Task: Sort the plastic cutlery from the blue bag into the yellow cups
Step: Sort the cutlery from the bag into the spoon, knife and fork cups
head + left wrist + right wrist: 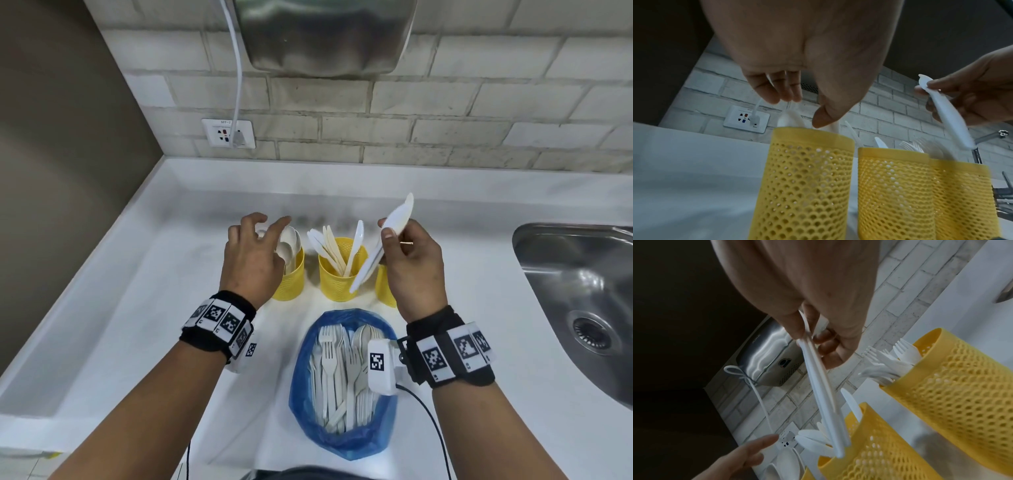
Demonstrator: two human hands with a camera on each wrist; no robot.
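Note:
Three yellow mesh cups stand in a row on the white counter. The left cup (291, 281) (807, 178) holds spoons, the middle cup (339, 284) (892, 186) (869, 451) knives, and the right cup (385, 291) (951, 386) forks. My left hand (270, 222) (803, 110) hovers over the left cup with relaxed fingers, holding nothing. Between thumb and fingers my right hand (387, 229) (807, 335) pinches two white plastic knives (371, 260) (824, 394), handles slanting down toward the middle cup's rim. The blue bag (301, 377) lies open nearer me, with several forks and other cutlery (339, 370) inside.
A steel sink (575, 291) is set into the counter at the right. On the brick wall behind are a socket (228, 133) with a white cable and a metal hand dryer (325, 34). A brown wall bounds the counter on the left.

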